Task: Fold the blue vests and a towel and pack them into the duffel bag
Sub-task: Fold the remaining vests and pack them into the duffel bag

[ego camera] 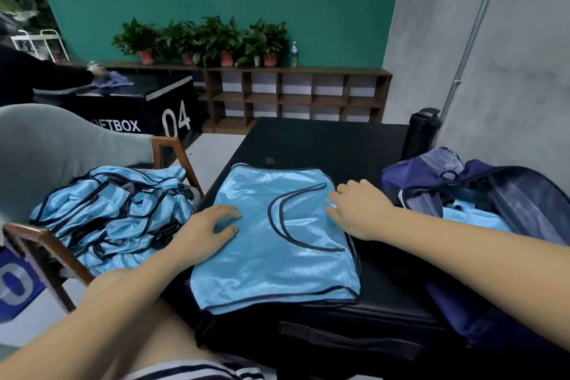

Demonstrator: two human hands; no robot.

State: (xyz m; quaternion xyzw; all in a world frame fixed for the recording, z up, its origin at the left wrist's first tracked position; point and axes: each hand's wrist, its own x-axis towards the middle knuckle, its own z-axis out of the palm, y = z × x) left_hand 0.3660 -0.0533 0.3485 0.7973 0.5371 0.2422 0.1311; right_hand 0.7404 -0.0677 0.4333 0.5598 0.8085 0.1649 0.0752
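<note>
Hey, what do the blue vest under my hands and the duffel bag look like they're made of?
Blue vest: likely thin synthetic fabric, glossy; light streaks across it, and dark piping runs along the edges. Duffel bag: probably woven nylon or polyester, matte navy; its sides slump softly.

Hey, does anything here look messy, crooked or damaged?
Only the pile of vests on the chair looks messy: tangled, unfolded. The vest under the left hand and right hand lies flat on the mat; the duffel bag is open. No damage shows.
</note>
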